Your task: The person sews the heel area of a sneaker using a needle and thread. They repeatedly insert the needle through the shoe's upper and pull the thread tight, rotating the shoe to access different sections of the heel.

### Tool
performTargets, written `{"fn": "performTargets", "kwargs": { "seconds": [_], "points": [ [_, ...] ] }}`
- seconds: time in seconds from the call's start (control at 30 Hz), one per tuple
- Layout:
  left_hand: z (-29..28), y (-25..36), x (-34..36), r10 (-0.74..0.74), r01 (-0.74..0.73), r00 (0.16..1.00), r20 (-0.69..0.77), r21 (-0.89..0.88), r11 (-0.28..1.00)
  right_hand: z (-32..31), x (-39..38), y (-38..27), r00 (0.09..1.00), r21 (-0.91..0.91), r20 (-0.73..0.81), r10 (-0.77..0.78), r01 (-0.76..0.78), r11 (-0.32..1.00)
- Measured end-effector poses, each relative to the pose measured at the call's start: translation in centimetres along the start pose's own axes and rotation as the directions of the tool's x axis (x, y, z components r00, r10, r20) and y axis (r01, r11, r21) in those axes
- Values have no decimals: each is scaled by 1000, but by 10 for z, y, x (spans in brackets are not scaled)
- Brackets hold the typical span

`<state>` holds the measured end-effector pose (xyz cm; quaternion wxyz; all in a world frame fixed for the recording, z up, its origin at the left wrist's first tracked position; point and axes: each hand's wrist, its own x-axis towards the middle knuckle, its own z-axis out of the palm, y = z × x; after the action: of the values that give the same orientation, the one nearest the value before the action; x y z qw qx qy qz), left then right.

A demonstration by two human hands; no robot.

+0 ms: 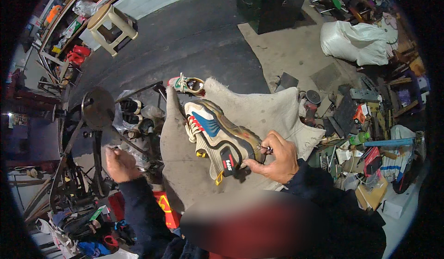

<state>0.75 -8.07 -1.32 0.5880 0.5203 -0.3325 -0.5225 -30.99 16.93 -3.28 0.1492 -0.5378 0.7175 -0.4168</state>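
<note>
On the pale cloth [270,111] lies the shoe [225,136]. The right hand [281,159] has its fingers clamped on a small metal tool [267,149] at the heel. The left hand's [121,164] fingers are curled together, seemingly on a thin thread [171,161]. It looks like stitching; next calls for a gentle pull.

Pale cloth [273,111]: sneaker [222,134] (blue-sided) on it. Dark floor mat [194,32]: beige stool [101,16]. Greyish floor [273,50]: big white sack [351,41].

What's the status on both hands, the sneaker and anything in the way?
Right hand pinching slim metal tool at blue-paneled sneaker, heel end. Left hand curled, apart from it; contents unclear. Sneaker side-lying on beige cloth. Second sneaker beyond, not blocking.
</note>
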Motion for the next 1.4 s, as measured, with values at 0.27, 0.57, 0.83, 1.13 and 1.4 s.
{"fn": "performTargets", "kwargs": {
  "seconds": [0.27, 0.57, 0.83, 1.13, 1.4],
  "points": [
    [61, -15, -148, 377, -844, 312, 872, 72, 531, -16, -8, -5, 925, 334, 170, 339, -377, 864],
    [100, -40, -172, 302, -905, 166, 939, 23, 425, -27, -35, -38, 923, 470, 282, 262, -371, 801],
    [95, -45, -168, 270, -876, 235, 934, 83, 476, -31, -27, -34, 851, 303, 325, 413, -508, 807],
    [98, -51, -164, 239, -775, 416, 877, 205, 598, -108, -5, 21, 991, 940, 21, 135, -66, 335],
    [99, -48, -161, 240, -763, 385, 891, 161, 626, -102, 5, 20, 794, 780, -372, 481, -14, 625]
  ]
}}
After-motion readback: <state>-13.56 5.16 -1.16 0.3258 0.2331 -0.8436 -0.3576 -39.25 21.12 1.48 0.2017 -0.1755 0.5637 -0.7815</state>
